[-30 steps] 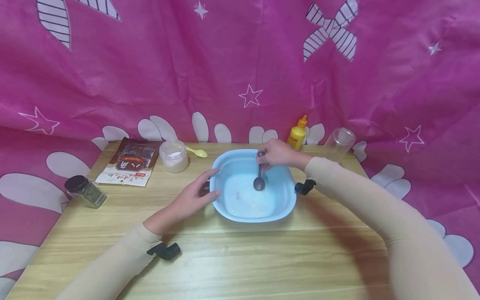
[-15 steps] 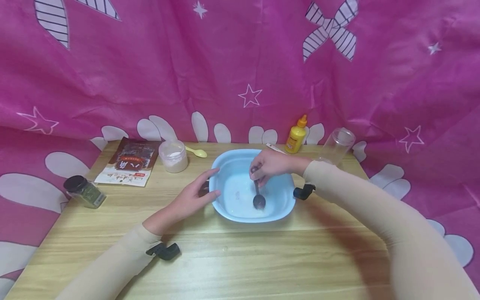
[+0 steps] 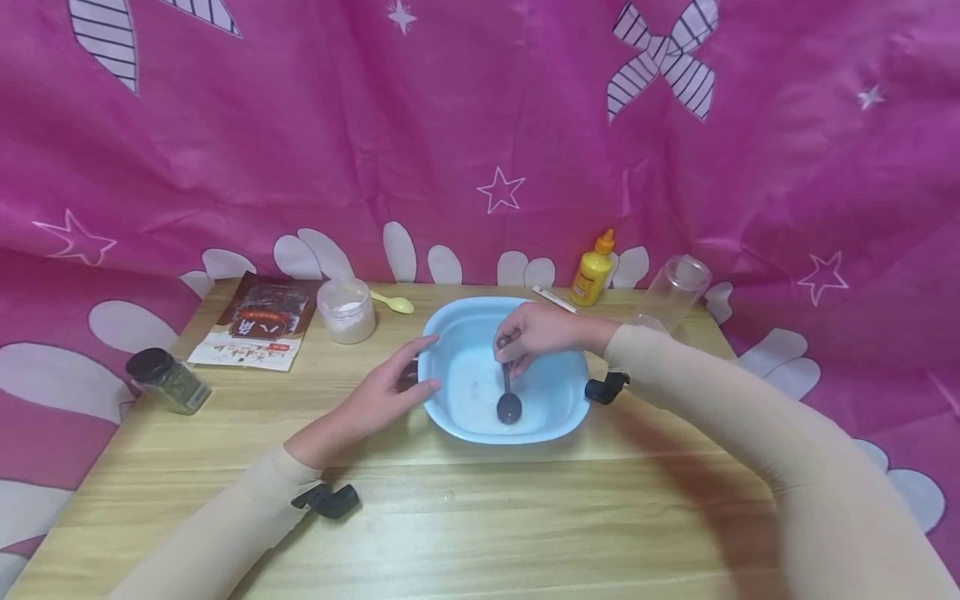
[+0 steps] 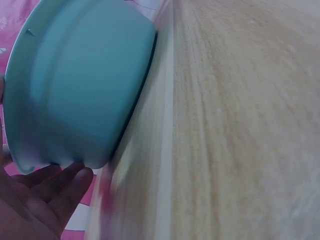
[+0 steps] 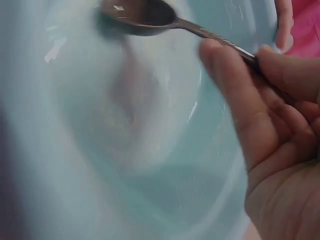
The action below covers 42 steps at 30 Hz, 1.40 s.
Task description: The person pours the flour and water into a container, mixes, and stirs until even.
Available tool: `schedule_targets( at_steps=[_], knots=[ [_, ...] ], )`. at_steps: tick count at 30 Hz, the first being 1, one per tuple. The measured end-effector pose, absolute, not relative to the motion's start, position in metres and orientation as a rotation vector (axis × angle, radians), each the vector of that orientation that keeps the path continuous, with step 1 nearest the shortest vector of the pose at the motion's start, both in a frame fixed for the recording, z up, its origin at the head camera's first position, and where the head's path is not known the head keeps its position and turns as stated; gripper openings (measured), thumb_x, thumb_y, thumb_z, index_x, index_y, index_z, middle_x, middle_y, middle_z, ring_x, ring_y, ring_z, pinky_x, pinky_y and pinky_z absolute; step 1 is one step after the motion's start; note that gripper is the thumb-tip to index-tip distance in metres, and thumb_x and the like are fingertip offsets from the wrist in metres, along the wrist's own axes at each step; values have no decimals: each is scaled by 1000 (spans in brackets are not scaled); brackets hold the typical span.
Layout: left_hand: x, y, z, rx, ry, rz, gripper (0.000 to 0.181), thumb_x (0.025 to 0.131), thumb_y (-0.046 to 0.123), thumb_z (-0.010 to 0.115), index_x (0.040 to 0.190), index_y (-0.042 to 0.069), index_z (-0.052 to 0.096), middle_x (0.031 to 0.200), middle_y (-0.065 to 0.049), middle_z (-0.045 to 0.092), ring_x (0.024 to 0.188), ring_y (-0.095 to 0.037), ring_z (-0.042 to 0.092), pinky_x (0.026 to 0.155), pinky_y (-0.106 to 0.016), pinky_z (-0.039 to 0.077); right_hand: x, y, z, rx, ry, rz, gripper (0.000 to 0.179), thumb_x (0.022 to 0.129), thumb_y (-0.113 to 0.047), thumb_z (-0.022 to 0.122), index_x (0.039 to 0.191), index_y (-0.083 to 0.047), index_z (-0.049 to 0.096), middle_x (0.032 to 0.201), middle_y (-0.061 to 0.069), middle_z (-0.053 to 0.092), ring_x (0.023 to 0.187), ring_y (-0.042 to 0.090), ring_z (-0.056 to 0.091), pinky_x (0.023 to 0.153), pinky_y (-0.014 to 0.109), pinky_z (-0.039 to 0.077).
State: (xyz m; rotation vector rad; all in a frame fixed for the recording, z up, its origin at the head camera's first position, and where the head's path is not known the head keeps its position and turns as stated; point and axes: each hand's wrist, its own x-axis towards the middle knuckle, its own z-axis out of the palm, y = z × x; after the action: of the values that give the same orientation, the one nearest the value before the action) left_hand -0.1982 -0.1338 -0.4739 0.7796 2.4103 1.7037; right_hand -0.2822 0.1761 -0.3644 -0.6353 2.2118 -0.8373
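Note:
A light blue plastic basin (image 3: 551, 417) stands on the table, with clear, slightly cloudy liquid in its bottom. My left hand (image 3: 378, 398) holds its left side, thumb at the rim and the other fingers against the outer wall, as the left wrist view shows on the basin (image 4: 85, 85). Inside the basin, a dark metal spoon (image 3: 509, 408) hangs bowl-down from my right hand (image 3: 536, 332), which pinches the handle between thumb and fingers. In the right wrist view the spoon (image 5: 165, 14) is over the liquid, its reflection blurred below.
At the back left are a brown-and-white packet (image 3: 258, 325), a tub of white powder (image 3: 347, 321), a yellow spoon (image 3: 397, 303) and a black-capped jar (image 3: 171, 382). Behind the right arm stand a yellow bottle (image 3: 592, 275), a white stick (image 3: 555, 300) and a clear cup (image 3: 675, 292).
My right hand has moved down and left with the spoon, whose bowl is now nearer the basin's front. The white stick has come into view behind it. My left hand stays put.

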Motion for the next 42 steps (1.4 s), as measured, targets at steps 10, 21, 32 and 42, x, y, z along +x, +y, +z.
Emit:
schedule_targets(
  at_steps=[10, 21, 32, 42],
  knots=[
    [-202, -133, -476, 798, 2407, 1711, 71, 108, 18, 74, 171, 9, 41, 167, -27, 49, 142, -49, 61, 115, -54, 56, -292, 178, -366, -503, 2485, -841, 16, 107, -12, 74, 113, 2, 78, 94, 11, 79, 86, 21, 82, 82, 33, 70],
    [-198, -136, -477, 772, 2397, 1719, 72, 108, 19, 74, 171, 10, 40, 167, -27, 49, 143, -48, 61, 115, -51, 57, -290, 166, -370, -565, 2420, -934, 16, 108, -14, 75, 114, 0, 79, 96, 9, 80, 90, 22, 83, 86, 31, 70],
    [-201, -136, -473, 802, 2396, 1717, 72, 108, 17, 74, 171, 8, 41, 169, -27, 46, 144, -49, 59, 115, -53, 56, -294, 180, -363, -568, 2457, -777, 17, 108, -11, 74, 117, 3, 78, 98, 11, 77, 86, 20, 83, 82, 32, 70],
    [-199, -136, -473, 795, 2389, 1726, 72, 108, 16, 74, 171, 9, 41, 168, -26, 47, 142, -48, 61, 115, -52, 57, -297, 180, -363, -540, 2561, -741, 12, 108, -13, 74, 110, -2, 79, 95, 9, 78, 83, 18, 81, 83, 34, 70]
  ],
)
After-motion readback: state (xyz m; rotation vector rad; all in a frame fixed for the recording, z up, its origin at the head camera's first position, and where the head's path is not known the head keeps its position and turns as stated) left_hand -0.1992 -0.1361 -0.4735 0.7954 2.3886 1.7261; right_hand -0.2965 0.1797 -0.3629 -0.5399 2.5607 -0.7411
